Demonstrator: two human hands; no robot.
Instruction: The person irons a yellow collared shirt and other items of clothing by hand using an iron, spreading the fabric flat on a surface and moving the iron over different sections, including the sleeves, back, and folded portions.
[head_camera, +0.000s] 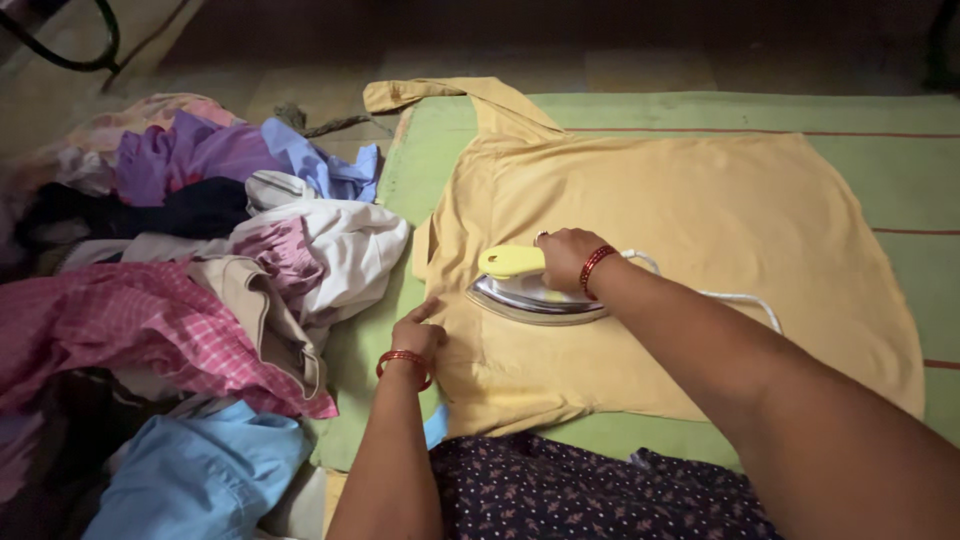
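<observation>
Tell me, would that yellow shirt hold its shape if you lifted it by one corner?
Probably not: the yellow shirt lies flat and thin on the green mat, so it would likely droop. The left hand pins its edge beside the iron, suggesting it slides or bunches easily.

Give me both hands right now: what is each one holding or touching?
Left hand: open, fingers pressing flat on the yellow shirt edge, holding nothing.
Right hand: closed around the iron by its yellow handle.
</observation>
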